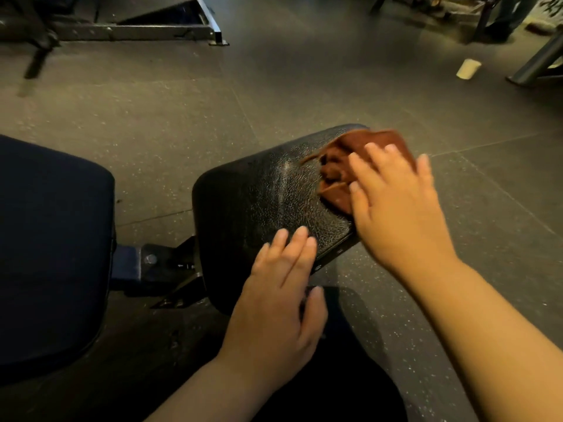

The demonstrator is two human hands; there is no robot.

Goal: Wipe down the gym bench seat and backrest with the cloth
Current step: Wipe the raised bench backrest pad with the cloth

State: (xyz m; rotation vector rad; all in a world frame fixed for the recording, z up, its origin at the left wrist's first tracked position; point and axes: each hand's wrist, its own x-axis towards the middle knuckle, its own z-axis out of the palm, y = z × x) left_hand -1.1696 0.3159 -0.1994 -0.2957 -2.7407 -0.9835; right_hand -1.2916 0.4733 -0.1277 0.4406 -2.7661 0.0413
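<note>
Right grip (pixel 399 208) released, flat on cloth (pixel 350 153); left grip (pixel 280 300) released; pad (pixel 259 193) points upper-right.

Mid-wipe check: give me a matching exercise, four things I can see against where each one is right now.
Things:
1. cloth
2. left hand
3. pale cup
4. blue pad

Places:
A. on the floor, far right
B. under the right hand, on the cracked black pad
C. at the left of the picture, apart from the black pad
D. fingers resting on the black pad's near edge

Pairs: 1-B, 2-D, 3-A, 4-C
</note>
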